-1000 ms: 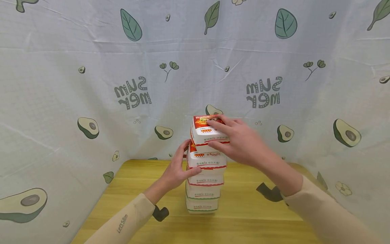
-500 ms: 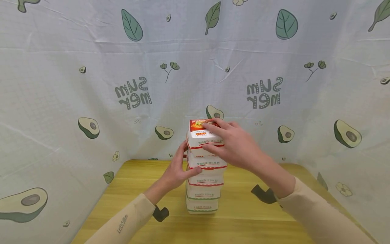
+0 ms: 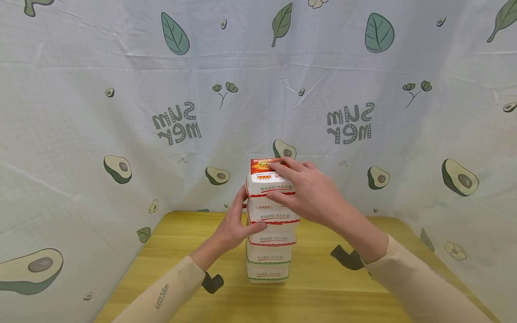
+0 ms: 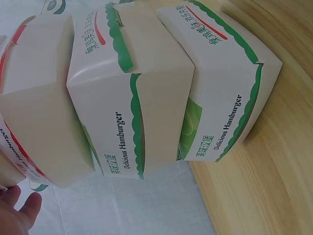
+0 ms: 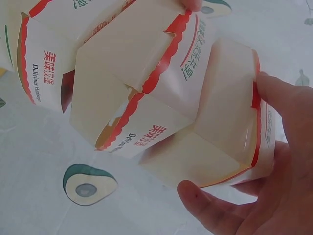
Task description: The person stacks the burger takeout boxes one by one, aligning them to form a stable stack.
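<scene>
Several white paper hamburger boxes stand in one column on the table, the lower ones with green trim (image 3: 268, 271) and the upper ones with red. My right hand (image 3: 317, 193) grips the topmost box (image 3: 266, 181) from its right side, thumb at the front and fingers over the lid. In the right wrist view this top box (image 5: 230, 98) sits a little askew on the one below (image 5: 142, 73). Around the left side of that second box (image 3: 278, 215), my left hand (image 3: 232, 226) holds on, thumb across its front. Only a few left fingertips show in the left wrist view.
The column rises from a wooden table (image 3: 331, 287), its boxes slightly offset from one another. Behind and at both sides hangs a pale curtain (image 3: 258, 112) printed with avocados and leaves. Black straps (image 3: 213, 282) show beneath the forearms.
My right hand has brought the top box down and left, onto the column, and has barely moved since half a second ago. The left hand has kept its place on the second box.
</scene>
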Motion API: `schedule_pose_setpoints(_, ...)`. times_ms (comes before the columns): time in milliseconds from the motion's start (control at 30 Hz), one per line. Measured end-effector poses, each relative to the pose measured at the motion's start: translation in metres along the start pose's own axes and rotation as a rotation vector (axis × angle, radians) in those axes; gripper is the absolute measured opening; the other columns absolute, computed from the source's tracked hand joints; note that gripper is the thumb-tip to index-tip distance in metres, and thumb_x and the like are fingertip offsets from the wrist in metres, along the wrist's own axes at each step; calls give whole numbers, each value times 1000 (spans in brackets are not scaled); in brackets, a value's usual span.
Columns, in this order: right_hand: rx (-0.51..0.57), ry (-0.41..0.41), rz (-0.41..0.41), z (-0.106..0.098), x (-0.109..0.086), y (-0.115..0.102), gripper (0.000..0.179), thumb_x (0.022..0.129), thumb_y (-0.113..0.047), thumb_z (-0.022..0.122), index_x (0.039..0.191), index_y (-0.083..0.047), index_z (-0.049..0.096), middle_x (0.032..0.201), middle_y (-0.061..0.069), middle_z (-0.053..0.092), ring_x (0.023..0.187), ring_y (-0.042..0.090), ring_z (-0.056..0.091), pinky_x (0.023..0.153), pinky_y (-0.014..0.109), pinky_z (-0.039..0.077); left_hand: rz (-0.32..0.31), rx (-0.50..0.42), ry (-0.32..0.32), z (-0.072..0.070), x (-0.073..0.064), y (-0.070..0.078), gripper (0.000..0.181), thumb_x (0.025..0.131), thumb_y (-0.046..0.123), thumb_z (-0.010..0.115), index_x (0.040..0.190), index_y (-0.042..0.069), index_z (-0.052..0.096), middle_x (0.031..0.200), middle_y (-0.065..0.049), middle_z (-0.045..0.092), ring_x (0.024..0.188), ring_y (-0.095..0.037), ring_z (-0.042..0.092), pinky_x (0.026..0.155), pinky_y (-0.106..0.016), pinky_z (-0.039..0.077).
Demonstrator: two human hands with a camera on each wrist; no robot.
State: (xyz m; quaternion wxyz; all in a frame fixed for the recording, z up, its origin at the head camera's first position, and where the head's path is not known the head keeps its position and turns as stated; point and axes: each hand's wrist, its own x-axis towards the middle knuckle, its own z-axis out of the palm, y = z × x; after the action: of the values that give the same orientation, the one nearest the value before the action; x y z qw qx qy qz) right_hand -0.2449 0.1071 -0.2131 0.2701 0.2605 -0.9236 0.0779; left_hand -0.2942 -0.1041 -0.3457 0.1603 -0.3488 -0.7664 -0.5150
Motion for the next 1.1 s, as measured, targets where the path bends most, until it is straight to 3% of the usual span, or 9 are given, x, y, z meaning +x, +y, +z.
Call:
schedule_pose_setpoints(267,3,5,-3,1,0,1,67,80,-65,54,139,-39,37,144,-4,38,119,24,43,78,49,47,-4,3,2,-1,-1,5,95,77,39,71,146,37,5,140,16,31,126,-7,32,98,-45,34)
schedule_pose_setpoints(500,-4,1,3,1,0,2,69,79,-67,52,140,-39,36,144,-3,37,119,25,43,78,49,47,44,-44,13,-9,1,36,85,84,23,61,148,23,6,146,6,27,133,-13,24,101,-52,28)
schedule_pose_setpoints(667,-13,-9,11,2,0,1,69,79,-69,50,140,-40,34,146,-3,36,121,24,43,79,51,46,70,-43,56,-13,8,47,83,85,23,60,148,13,7,146,4,29,132,-13,27,102,-49,30)
schedule_pose_setpoints(900,-18,-25,23,2,0,0,68,80,-67,50,140,-41,34,147,-2,34,122,25,42,78,51,47,91,-46,95,-8,21,19,85,83,45,62,147,31,8,141,10,33,125,-12,34,99,-46,33)
schedule_pose_setpoints(1100,-9,-16,18,2,0,0,67,80,-67,49,140,-40,34,146,-3,34,120,25,42,78,51,47,70,-27,111,-7,22,21,80,84,42,62,146,35,11,140,12,35,121,-12,37,97,-48,32)
